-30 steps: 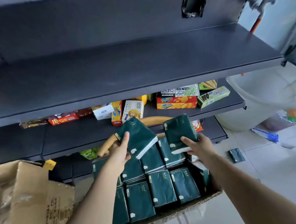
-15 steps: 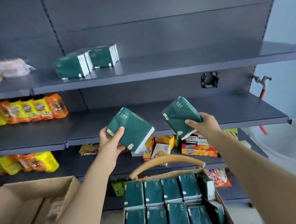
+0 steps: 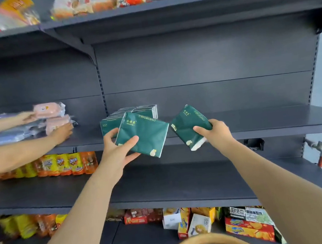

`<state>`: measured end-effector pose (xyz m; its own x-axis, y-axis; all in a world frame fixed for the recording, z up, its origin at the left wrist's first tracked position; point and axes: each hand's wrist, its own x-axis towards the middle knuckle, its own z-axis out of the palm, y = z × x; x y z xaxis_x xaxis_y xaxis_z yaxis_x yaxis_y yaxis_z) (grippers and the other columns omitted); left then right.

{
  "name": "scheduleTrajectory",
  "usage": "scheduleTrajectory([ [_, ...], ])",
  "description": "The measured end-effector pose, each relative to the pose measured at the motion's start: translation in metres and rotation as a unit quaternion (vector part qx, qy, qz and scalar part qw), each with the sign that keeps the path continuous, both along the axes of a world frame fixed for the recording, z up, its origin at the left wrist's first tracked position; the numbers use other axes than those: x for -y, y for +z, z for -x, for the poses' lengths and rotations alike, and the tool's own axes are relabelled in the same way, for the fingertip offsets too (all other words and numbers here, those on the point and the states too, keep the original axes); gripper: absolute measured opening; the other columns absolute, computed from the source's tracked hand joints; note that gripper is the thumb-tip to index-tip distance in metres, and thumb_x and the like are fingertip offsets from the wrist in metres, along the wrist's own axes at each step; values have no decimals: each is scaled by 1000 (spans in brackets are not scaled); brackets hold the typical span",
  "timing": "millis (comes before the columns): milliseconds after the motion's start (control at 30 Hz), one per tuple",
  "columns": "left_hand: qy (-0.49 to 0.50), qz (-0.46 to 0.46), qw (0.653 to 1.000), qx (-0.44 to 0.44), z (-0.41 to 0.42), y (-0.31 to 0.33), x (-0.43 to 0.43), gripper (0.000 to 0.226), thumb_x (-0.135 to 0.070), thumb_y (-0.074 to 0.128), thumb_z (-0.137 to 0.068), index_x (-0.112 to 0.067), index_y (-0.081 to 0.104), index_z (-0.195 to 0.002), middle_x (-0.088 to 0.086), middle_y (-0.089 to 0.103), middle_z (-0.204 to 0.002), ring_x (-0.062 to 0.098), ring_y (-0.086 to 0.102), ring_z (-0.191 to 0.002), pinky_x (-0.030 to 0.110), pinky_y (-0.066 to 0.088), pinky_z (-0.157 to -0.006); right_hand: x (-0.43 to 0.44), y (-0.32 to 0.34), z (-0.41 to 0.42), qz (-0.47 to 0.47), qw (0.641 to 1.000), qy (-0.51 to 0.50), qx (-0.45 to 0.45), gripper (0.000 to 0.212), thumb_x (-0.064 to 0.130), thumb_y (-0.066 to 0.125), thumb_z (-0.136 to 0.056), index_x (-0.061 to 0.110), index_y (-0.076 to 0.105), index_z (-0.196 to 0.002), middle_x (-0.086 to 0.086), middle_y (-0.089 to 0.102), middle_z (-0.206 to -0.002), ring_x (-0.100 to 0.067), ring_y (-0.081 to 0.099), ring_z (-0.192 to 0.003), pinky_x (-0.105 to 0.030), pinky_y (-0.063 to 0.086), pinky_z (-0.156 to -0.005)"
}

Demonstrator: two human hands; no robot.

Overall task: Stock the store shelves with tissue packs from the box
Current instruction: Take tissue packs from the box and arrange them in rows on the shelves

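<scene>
Both hands are busy in a shop aisle. The left hand grips a dark green tissue pack by its lower edge, and the right hand clasps a second pack by one end. Both packs are held just in front of the middle shelf, beside a stocked row of the same packs. Soft, light and film-wrapped, they look likely to squash or slip, so a hold across the flat faces suits them. Grey steel shelving carries snack bags, and another person's hands arrange pink packets at left.
</scene>
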<state>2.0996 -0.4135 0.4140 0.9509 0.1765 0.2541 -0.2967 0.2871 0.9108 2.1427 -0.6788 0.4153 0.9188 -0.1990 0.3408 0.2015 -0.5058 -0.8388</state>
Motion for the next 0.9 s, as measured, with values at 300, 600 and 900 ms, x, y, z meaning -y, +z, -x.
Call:
scheduleTrajectory([
  [300, -4, -10, 999, 31, -119, 28, -73, 22, -8, 65, -88, -15, 53, -105, 1, 61, -110, 16, 64, -100, 36, 56, -77, -77, 29, -117, 48, 999, -6, 13, 32, 30, 68, -85, 11, 60, -109, -1, 64, -94, -17, 57, -80, -23, 44, -61],
  [600, 36, 44, 998, 42, -232, 35, -127, 20, -9, 65, -88, -13, 49, -100, -1, 58, -103, 9, 62, -93, 33, 54, -80, -141, 30, -233, 129, 992, 0, 11, 45, 25, 72, -81, 18, 49, -118, -1, 58, -105, -19, 54, -95, -28, 43, -73],
  [900, 80, -28, 994, 70, -288, 35, -147, 27, -11, 69, -84, -25, 48, -93, -2, 59, -106, 12, 63, -95, 33, 52, -78, -168, 14, -317, 305, 951, -15, 46, 54, 36, 70, -83, 21, 53, -131, -1, 43, -128, -22, 35, -118, -27, 32, -100],
])
